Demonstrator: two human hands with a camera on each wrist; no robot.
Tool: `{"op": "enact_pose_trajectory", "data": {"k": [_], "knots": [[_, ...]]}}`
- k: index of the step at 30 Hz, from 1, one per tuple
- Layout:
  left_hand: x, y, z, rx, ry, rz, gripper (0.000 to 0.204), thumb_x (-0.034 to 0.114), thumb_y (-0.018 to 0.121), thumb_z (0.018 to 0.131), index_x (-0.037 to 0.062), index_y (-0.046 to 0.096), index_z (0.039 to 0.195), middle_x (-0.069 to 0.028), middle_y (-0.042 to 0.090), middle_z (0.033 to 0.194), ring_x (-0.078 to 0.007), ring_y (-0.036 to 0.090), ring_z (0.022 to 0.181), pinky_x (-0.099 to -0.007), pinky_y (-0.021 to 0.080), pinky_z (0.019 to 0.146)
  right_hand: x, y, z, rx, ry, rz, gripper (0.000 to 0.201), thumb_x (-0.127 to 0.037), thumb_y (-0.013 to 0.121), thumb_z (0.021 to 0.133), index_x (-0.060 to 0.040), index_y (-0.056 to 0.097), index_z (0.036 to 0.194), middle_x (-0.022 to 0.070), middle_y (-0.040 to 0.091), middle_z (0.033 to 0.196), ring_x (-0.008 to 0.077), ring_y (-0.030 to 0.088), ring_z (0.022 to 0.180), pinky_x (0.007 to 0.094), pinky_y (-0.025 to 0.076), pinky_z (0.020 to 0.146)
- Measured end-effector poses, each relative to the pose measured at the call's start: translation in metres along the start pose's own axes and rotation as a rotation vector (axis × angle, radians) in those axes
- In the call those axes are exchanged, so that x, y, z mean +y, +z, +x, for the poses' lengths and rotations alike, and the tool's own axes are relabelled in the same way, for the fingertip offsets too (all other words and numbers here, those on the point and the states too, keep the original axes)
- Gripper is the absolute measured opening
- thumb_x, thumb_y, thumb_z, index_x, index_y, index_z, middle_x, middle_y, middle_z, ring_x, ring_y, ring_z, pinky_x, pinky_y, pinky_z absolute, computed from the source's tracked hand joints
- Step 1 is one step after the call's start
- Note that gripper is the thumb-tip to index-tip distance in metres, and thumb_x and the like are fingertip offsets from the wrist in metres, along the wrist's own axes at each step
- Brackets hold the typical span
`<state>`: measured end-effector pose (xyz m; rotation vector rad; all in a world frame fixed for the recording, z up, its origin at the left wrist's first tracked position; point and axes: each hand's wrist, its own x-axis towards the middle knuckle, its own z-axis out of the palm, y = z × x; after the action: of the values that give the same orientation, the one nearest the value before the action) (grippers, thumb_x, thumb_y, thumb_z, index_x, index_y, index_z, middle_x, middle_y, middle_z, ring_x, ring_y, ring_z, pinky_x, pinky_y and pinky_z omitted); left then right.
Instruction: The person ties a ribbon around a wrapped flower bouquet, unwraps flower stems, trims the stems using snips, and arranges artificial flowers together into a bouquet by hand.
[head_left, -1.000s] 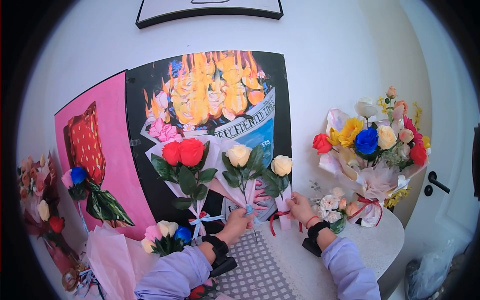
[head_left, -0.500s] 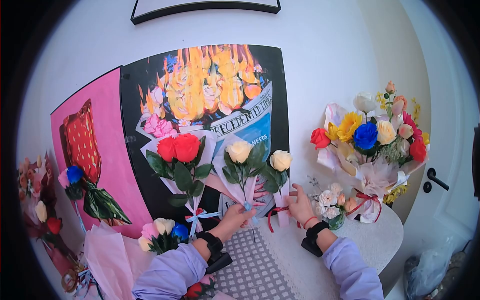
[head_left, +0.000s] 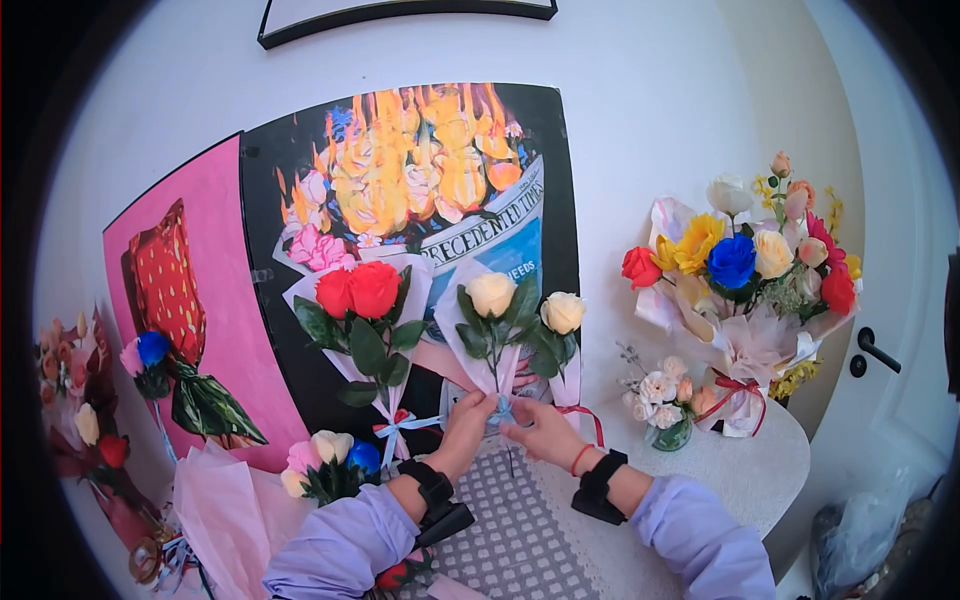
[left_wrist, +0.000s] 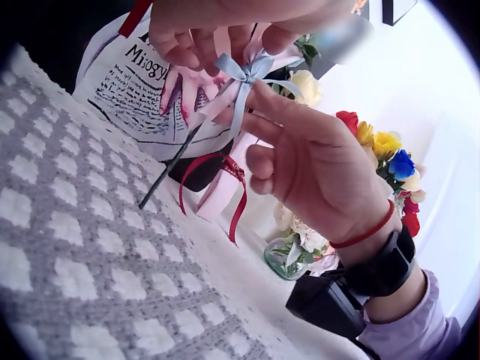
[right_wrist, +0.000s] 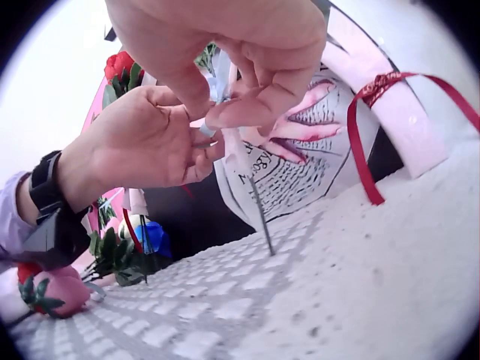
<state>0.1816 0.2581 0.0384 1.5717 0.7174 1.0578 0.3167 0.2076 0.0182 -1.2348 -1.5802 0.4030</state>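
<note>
The fingertips of the left hand (head_left: 463,435) and right hand (head_left: 545,437) pinch close together at the blue bow (left_wrist: 251,71), one hand on each side. The bow looks soft and slippery, so a hard tug could undo it. Just past it, the pink paper (head_left: 467,345) looks thin and easy to crumple. The green stem (left_wrist: 171,174) pokes out below, likely stiff and a good place to grip, right under the bow. The cream rose (head_left: 491,294) sits on top, between and above the hands, in front of the painting (head_left: 395,170). It looks light, and its petals could bend. Half a second ago, the right hand was away by the red ribbon (left_wrist: 234,169); now it is at the bow.
</note>
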Motion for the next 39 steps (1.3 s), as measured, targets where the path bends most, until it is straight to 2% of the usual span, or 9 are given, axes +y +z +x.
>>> {"op": "enact_pose_trajectory", "data": {"k": [1, 4, 9, 11, 12, 16, 18, 26, 39], "knots": [[-0.002, 0.001, 0.001, 0.004, 0.002, -0.005, 0.026, 0.025, 0.047, 0.087, 0.0015, 0.057, 0.092, -0.0019, 0.056, 0.080, -0.0107, 0.049, 0.072, -0.0278, 0.038, 0.065, -0.010, 0.000, -0.001, -0.108, 0.232, 0.099, 0.028, -0.019, 0.060, 0.078, 0.0011, 0.055, 0.097, 0.0116, 0.062, 0.084, 0.0189, 0.059, 0.056, 0.0304, 0.047, 0.052], [-0.003, 0.002, -0.004, -0.041, -0.005, -0.052, 0.027, 0.026, 0.046, 0.089, 0.0019, 0.057, 0.092, -0.0012, 0.056, 0.079, -0.0107, 0.050, 0.074, -0.0267, 0.038, 0.067, 0.000, 0.006, 0.003, -0.249, 0.199, 0.135, 0.025, -0.016, 0.055, 0.084, 0.0041, 0.050, 0.099, 0.0083, 0.060, 0.085, 0.0107, 0.056, 0.052, 0.0234, 0.045, 0.044], [0.026, 0.012, -0.019, 0.017, 0.005, -0.018, 0.031, 0.031, 0.044, 0.090, 0.0022, 0.056, 0.093, -0.0008, 0.056, 0.078, -0.0105, 0.051, 0.074, -0.0250, 0.040, 0.066, -0.008, 0.004, -0.014, -0.139, 0.066, 0.117, 0.014, -0.011, 0.050, 0.085, 0.0032, 0.053, 0.087, 0.0077, 0.061, 0.077, 0.0109, 0.057, 0.053, 0.0248, 0.047, 0.046], [0.041, 0.020, -0.021, 0.222, 0.314, -0.333, 0.034, 0.034, 0.043, 0.091, 0.0018, 0.055, 0.093, -0.0015, 0.057, 0.077, -0.0100, 0.053, 0.068, -0.0239, 0.042, 0.059, -0.017, -0.001, -0.023, -0.109, 0.031, 0.172, 0.015, -0.011, 0.051, 0.084, 0.0028, 0.054, 0.081, 0.0081, 0.062, 0.072, 0.0120, 0.058, 0.052, 0.0267, 0.047, 0.047], [0.047, 0.016, -0.022, 0.225, 0.316, -0.335, 0.034, 0.034, 0.043, 0.091, 0.0018, 0.055, 0.093, -0.0015, 0.057, 0.077, -0.0100, 0.053, 0.068, -0.0239, 0.042, 0.059, -0.023, -0.004, -0.028, -0.104, 0.049, 0.210, 0.015, -0.011, 0.050, 0.085, 0.0030, 0.054, 0.080, 0.0081, 0.061, 0.072, 0.0119, 0.059, 0.054, 0.0266, 0.047, 0.048], [0.076, 0.001, -0.031, 0.066, 0.433, -0.381, 0.038, 0.035, 0.041, 0.092, -0.0005, 0.053, 0.099, -0.0064, 0.059, 0.087, -0.0104, 0.057, 0.065, -0.0212, 0.046, 0.059, -0.029, -0.017, -0.037, -0.129, 0.005, 0.160, 0.017, -0.009, 0.048, 0.086, 0.0045, 0.055, 0.080, 0.0073, 0.060, 0.070, 0.0119, 0.060, 0.057, 0.0257, 0.047, 0.050], [0.083, -0.009, -0.034, -0.041, 0.419, -0.355, 0.036, 0.031, 0.040, 0.092, 0.0011, 0.050, 0.109, -0.0064, 0.058, 0.107, -0.0128, 0.056, 0.095, -0.0279, 0.042, 0.084, -0.026, -0.020, -0.040, -0.129, -0.005, 0.145, 0.016, -0.009, 0.048, 0.086, 0.0041, 0.055, 0.080, 0.0068, 0.060, 0.070, 0.0119, 0.059, 0.057, 0.0253, 0.047, 0.051], [0.102, -0.028, -0.049, -0.169, 0.454, -0.401, 0.032, 0.020, 0.039, 0.092, -0.0007, 0.049, 0.113, -0.0072, 0.055, 0.113, -0.0139, 0.051, 0.106, -0.0300, 0.039, 0.091, -0.039, -0.024, -0.052, -0.152, -0.137, 0.074, 0.013, 0.000, 0.046, 0.083, 0.0006, 0.057, 0.078, 0.0058, 0.058, 0.067, 0.0114, 0.058, 0.057, 0.0245, 0.046, 0.054], [0.135, -0.052, -0.078, -0.124, 0.462, -0.308, 0.031, 0.026, 0.044, 0.092, 0.0007, 0.054, 0.105, -0.0030, 0.061, 0.094, -0.0086, 0.058, 0.083, -0.0236, 0.046, 0.075, -0.051, -0.015, -0.062, -0.207, -0.120, 0.099, 0.011, -0.003, 0.049, 0.084, 0.0014, 0.057, 0.079, 0.0057, 0.060, 0.069, 0.0100, 0.059, 0.057, 0.0235, 0.047, 0.052]]}}
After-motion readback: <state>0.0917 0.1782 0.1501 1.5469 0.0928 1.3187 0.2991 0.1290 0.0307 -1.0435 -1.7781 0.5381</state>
